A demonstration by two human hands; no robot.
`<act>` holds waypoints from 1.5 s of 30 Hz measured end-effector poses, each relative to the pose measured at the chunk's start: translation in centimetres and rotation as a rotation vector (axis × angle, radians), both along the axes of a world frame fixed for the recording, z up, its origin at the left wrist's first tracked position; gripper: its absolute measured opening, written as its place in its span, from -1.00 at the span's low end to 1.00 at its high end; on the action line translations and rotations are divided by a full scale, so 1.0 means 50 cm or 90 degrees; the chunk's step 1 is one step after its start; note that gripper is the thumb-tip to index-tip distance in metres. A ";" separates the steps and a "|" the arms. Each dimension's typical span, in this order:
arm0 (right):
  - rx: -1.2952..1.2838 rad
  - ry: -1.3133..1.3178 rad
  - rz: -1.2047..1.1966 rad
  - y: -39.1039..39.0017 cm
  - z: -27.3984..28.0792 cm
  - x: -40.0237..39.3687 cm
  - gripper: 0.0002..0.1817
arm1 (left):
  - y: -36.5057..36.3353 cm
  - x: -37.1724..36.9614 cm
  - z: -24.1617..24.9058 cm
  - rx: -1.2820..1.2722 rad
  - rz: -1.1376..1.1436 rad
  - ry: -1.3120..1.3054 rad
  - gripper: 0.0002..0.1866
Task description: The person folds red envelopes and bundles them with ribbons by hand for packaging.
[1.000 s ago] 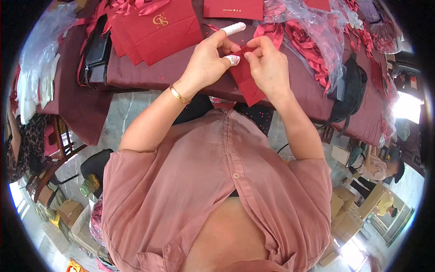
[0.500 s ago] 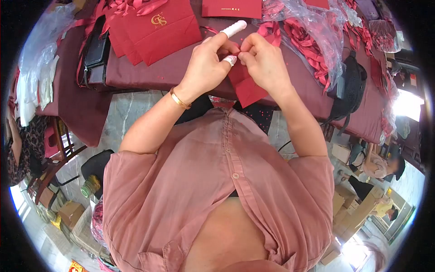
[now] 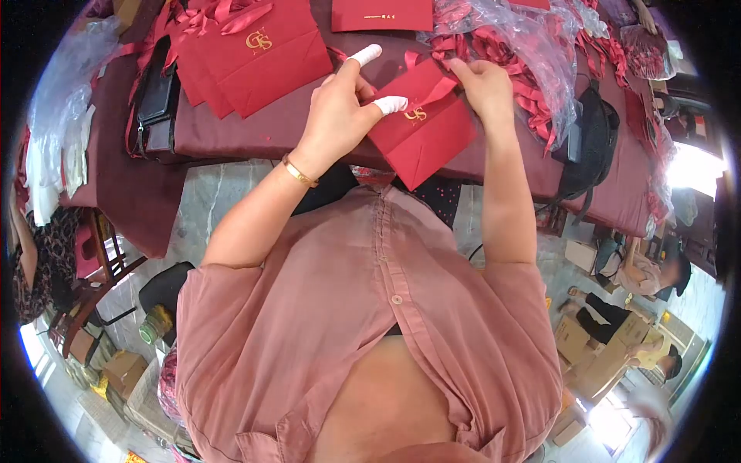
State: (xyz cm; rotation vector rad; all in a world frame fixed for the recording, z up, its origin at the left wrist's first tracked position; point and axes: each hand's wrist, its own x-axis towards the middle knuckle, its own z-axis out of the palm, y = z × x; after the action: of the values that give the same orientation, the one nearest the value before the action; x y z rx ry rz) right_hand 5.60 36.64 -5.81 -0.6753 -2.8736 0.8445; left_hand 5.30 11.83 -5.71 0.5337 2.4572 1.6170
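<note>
A red paper gift bag [image 3: 432, 143] with a gold monogram lies tilted at the table's front edge, its lower corner reaching past it. My left hand [image 3: 340, 112] grips its left side, the thumb across the front and other fingers partly hidden. White coverings wrap that thumb and the index finger, which points away from the bag. At the bag's upper right, my right hand [image 3: 486, 89] pinches a red ribbon [image 3: 438, 92] between thumb and index finger. The ribbon crosses the top of the bag's front.
Several red bags [image 3: 266, 58] with ribbons overlap at the back left, beside a black case [image 3: 158, 92]. A red flat item [image 3: 382, 14] lies at the back. Plastic-wrapped ribbons [image 3: 525, 54] and a black backpack [image 3: 590, 147] occupy the right. Other people [image 3: 656, 266] are at far right.
My hands have moved apart, the right one up and rightward with the ribbon. The bag now faces up with its monogram showing, and my left thumb lies across it.
</note>
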 end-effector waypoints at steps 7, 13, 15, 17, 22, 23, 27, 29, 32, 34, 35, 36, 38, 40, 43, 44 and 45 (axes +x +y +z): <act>-1.014 0.368 -0.234 0.028 0.005 0.022 -0.90 | -0.002 -0.001 -0.006 -0.039 -0.008 0.030 -0.33; -1.102 0.531 -0.118 0.131 0.024 0.061 -0.80 | -0.010 -0.001 0.001 -0.093 -0.027 0.085 -0.42; -1.065 0.585 -0.170 0.136 0.048 0.072 -0.84 | -0.015 -0.002 0.003 -0.114 -0.037 0.094 -0.44; -0.934 0.644 -0.225 0.146 0.061 0.077 -0.91 | -0.018 -0.002 0.004 -0.135 -0.046 0.103 -0.46; -0.842 0.429 -0.080 0.070 0.096 0.095 -0.93 | -0.011 -0.009 0.010 -0.099 0.014 0.247 -0.55; -0.832 0.355 -0.068 0.055 0.092 0.093 -0.92 | -0.008 -0.016 0.007 -0.081 0.009 0.274 -0.56; -0.633 0.154 0.028 -0.013 0.062 0.086 -0.86 | 0.023 -0.026 0.002 -0.028 -0.056 0.115 -0.49; -0.487 0.109 0.075 -0.044 0.053 0.077 -0.88 | 0.035 -0.030 -0.001 -0.042 -0.066 0.093 -0.46; -0.380 0.121 0.126 -0.058 0.024 0.071 -0.82 | 0.040 -0.032 0.007 -0.011 -0.093 -0.009 -0.42; -0.212 0.151 0.191 -0.070 0.023 0.074 -0.80 | 0.040 -0.035 0.004 0.033 -0.104 -0.087 -0.40; -0.153 0.149 0.192 -0.075 0.030 0.077 -0.82 | 0.040 -0.039 -0.006 0.079 -0.113 -0.117 -0.40; -0.153 0.149 0.193 -0.078 0.036 0.078 -0.82 | 0.040 -0.040 -0.007 0.125 -0.122 -0.147 -0.39; -0.030 0.185 0.229 -0.083 0.048 0.080 -0.82 | 0.039 -0.037 -0.005 0.143 -0.124 -0.159 -0.38; -0.049 0.204 0.234 -0.090 0.055 0.081 -0.83 | 0.040 -0.036 -0.001 0.162 -0.127 -0.171 -0.37; -0.052 0.227 0.242 -0.102 0.053 0.081 -0.85 | 0.043 -0.035 0.002 0.166 -0.130 -0.174 -0.37; -0.035 0.233 0.247 -0.105 0.052 0.080 -0.86 | 0.043 -0.034 0.006 0.171 -0.137 -0.168 -0.37; -0.034 0.233 0.246 -0.107 0.054 0.080 -0.86 | 0.043 -0.032 0.009 0.177 -0.144 -0.162 -0.36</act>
State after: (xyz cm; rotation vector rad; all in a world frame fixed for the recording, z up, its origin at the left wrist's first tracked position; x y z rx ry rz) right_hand 9.60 31.28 -3.12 0.0444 -2.6805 0.9693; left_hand 3.68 13.99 -5.24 0.5771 1.9323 1.8129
